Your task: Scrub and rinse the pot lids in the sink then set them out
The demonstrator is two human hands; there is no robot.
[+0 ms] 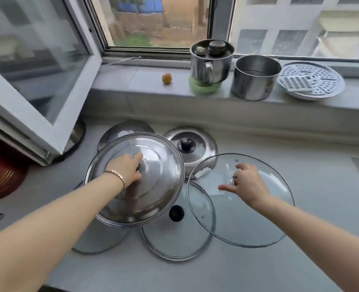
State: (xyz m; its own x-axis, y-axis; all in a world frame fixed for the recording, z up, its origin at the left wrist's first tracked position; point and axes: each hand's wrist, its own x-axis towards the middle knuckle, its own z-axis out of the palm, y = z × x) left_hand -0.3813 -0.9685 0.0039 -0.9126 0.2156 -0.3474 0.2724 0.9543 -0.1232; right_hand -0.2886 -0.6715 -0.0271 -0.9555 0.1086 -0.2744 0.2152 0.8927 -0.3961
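Your left hand (pixel 128 169) grips the knob of the big steel lid (pixel 153 190), your right hand (pixel 248 183) pinches that of the glass lid (pixel 258 220), both atop the heap on the counter (pixel 305 165); you seem to be lifting or setting them out; next, keep rims from clashing.

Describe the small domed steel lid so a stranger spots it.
Under the grey window sill, lids crowd the pale counter. The small domed steel lid sits between the large steel lid and the clear glass lid being held; it alone shows an uncovered dark knob on steel.
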